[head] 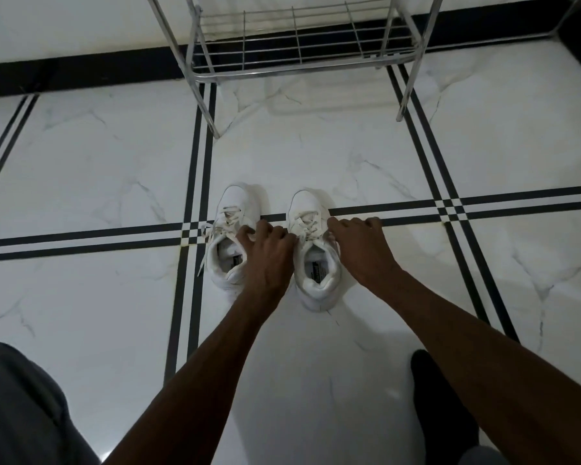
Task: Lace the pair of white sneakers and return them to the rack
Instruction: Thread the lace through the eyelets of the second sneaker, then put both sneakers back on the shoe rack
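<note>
Two white sneakers are set side by side on the white floor (114,182), toes pointing toward the metal rack (299,48), which stands well apart from them. The left sneaker (227,243) has a loose lace trailing onto the floor. The left hand (265,250) is placed between the two shoes, fingers bent at the laces of the right sneaker (312,250). The right hand (359,243) is laid at that shoe's other side, fingers curled; whether a lace is pinched cannot be told.
</note>
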Available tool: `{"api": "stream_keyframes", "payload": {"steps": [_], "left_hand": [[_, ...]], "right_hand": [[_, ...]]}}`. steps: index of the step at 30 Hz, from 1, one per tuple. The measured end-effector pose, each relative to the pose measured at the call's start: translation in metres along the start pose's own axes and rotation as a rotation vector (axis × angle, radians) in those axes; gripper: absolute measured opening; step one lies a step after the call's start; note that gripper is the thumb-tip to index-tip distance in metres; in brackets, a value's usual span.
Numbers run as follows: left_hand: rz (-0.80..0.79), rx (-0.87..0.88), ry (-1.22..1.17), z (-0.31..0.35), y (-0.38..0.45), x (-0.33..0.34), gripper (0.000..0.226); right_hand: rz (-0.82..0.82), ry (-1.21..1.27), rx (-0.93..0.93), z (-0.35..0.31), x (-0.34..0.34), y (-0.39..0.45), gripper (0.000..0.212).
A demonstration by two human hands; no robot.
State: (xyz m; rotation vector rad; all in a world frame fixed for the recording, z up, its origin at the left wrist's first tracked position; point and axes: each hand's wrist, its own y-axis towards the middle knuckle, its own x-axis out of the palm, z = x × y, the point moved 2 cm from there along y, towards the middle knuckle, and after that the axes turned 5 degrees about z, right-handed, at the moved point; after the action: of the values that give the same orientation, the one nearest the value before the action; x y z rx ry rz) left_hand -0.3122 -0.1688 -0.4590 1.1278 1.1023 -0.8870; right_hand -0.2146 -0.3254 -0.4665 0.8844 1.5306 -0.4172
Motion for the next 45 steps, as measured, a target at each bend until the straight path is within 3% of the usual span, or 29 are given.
{"api": "stream_keyframes", "payload": {"steps": [3,10,15,18,20,22,24,27,29,33,41,45], "left_hand": [[0.074,0.136,0.122,-0.003,0.002,-0.005,0.032],[0.038,0.156,0.146,-0.007,0.005,0.001,0.02],[-0.005,0.118,0.002,-0.013,0.01,0.008,0.02],[0.01,0.053,-0.197,-0.024,0.017,0.004,0.018],[0.022,-0.146,-0.287,-0.043,0.019,-0.006,0.039],[0.143,-0.391,-0.347,-0.069,0.015,-0.016,0.047],[0.172,-0.611,-0.42,-0.097,0.004,-0.022,0.054],[-0.081,-0.803,-0.797,-0.116,-0.015,-0.017,0.056],[-0.207,-0.843,-0.95,-0.118,-0.027,-0.012,0.055],[-0.245,-0.886,-1.075,-0.116,-0.044,-0.005,0.059],[-0.115,-0.811,-0.9,-0.092,-0.025,-0.006,0.044],[-0.035,-0.792,-0.877,-0.077,-0.013,-0.012,0.056]], "right_hand": [[0.024,-0.077,-0.047,0.002,-0.004,0.0,0.033],[-0.083,0.004,0.018,0.005,0.001,-0.002,0.028],[-0.182,0.311,0.252,-0.001,0.003,0.0,0.004],[-0.455,0.731,0.535,0.011,0.001,-0.003,0.032],[-0.659,0.997,0.675,0.019,-0.004,-0.008,0.061],[-0.742,1.117,0.684,0.023,-0.006,-0.013,0.08],[-0.695,1.063,0.641,0.019,-0.005,-0.014,0.08],[-0.484,0.748,0.544,0.007,0.004,-0.005,0.059],[-0.364,0.631,0.503,-0.002,0.013,0.003,0.046],[-0.293,0.67,0.505,-0.018,0.02,0.016,0.03],[-0.153,0.625,0.463,-0.023,0.027,0.024,0.021],[-0.088,0.649,0.428,-0.015,0.012,0.033,0.022]]}}
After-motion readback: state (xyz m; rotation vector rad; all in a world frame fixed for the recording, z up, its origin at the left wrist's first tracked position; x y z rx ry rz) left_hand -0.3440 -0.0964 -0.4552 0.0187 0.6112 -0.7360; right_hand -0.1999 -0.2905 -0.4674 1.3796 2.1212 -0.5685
